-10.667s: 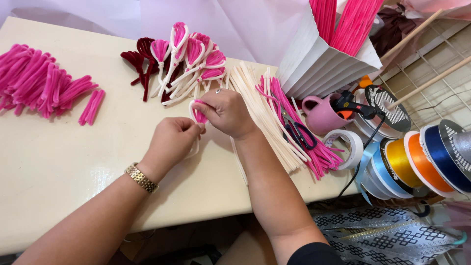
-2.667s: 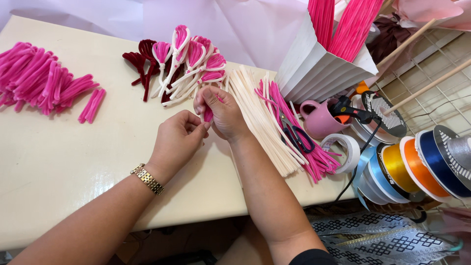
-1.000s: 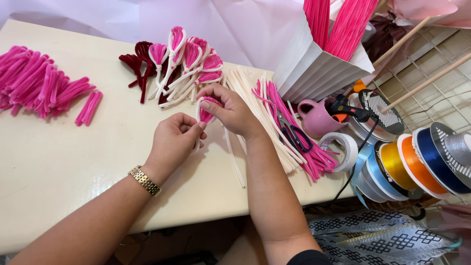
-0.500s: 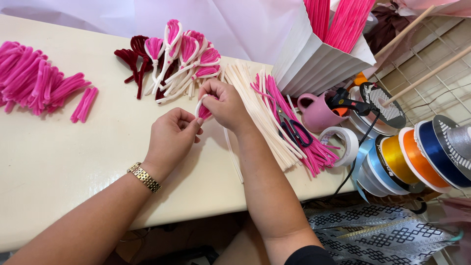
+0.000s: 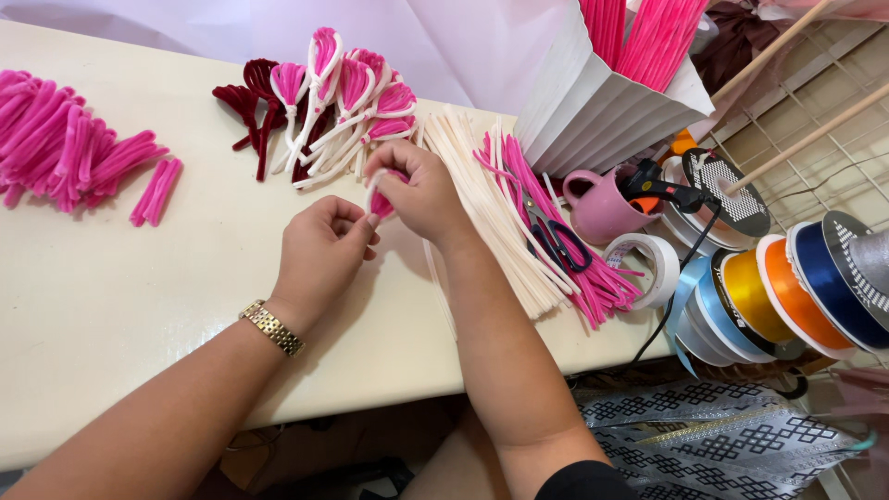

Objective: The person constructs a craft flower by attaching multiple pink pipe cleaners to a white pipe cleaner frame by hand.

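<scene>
- Both hands are on one small pink loop: right hand pinches its white pipe-cleaner edging, left hand grips the bottom, just above the table.
- I'd keep the wrap snug and the pinch low, so the white follows the pink edge.
- Finished petals lie just beyond, white stems and scissors to the right.
- Cream table, ribbon spools off its edge.

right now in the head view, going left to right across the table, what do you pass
loose pink pipe cleaner pieces → dark red petals → left hand → right hand holding a pink and white petal → cream stems → scissors → pink mug → tape roll → ribbon spools
</scene>
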